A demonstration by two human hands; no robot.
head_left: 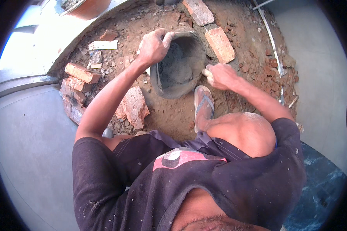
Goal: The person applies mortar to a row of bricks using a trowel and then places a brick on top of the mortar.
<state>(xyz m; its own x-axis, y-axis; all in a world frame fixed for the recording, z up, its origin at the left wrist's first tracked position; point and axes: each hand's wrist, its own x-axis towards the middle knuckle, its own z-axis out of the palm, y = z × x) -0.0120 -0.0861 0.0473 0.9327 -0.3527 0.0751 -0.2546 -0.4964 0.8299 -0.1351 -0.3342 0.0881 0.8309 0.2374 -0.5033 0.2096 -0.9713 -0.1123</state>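
My left hand (154, 47) is closed on the rim of a dark, round pan (193, 52), which is tilted and holds grey wet mortar (175, 67). My right hand (219, 77) has curled fingers just right of the pan; what they hold, if anything, I cannot make out. A thin string runs past it from a brick (219, 45) lying on grey mortar, with another brick (198, 11) beyond. My sandalled foot (202, 106) rests on the dirt below the pan.
Stacked bricks (82, 72) and broken brick pieces (133, 107) lie at the left on dirt (169, 119). An orange-brown pan (85, 9) is at the upper left. A white pipe (272, 40) and rubble line the right side, beside grey flooring (320, 77).
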